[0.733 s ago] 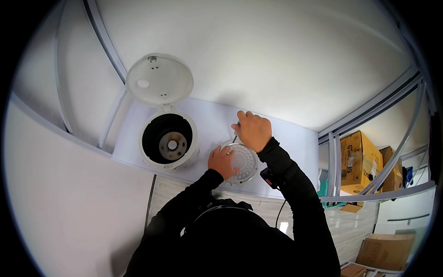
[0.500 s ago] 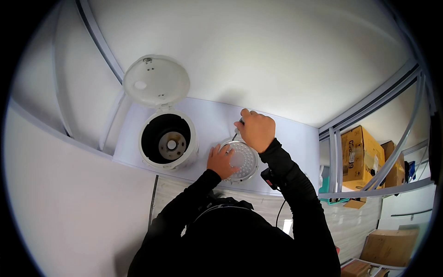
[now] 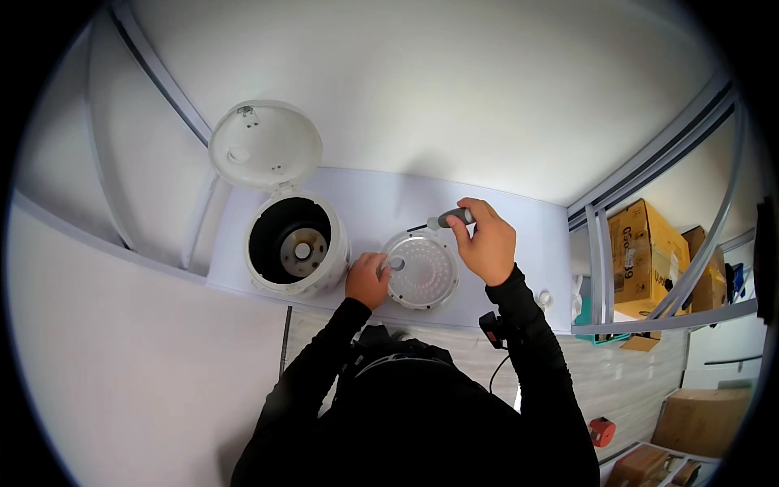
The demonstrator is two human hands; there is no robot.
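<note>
My right hand (image 3: 490, 243) is closed round the grey handle of a screwdriver (image 3: 449, 219). Its thin dark shaft points left, above the far edge of a round plate (image 3: 426, 277), pale and dotted with a metallic rim. At the plate's left edge my left hand (image 3: 367, 280) has its fingers curled, against a small round grey knob-like part (image 3: 397, 264); its fingertips are partly hidden. A white rice cooker (image 3: 334, 272) stands to the left, its lid (image 3: 272, 146) swung up and back. The cooker's dark inside shows a round heating plate (image 3: 304, 250).
The white tabletop (image 3: 365, 195) meets a wall at the back. A small white round part (image 3: 544, 299) lies near its right end. Cardboard boxes (image 3: 637, 260) stand beyond a metal frame on the right. A red object (image 3: 601, 432) is on the floor.
My right hand has moved right and lifted the screwdriver off the plate's far edge. My left hand, spread on the plate before, has drawn back to its left edge. The plate's upper face looks different.
</note>
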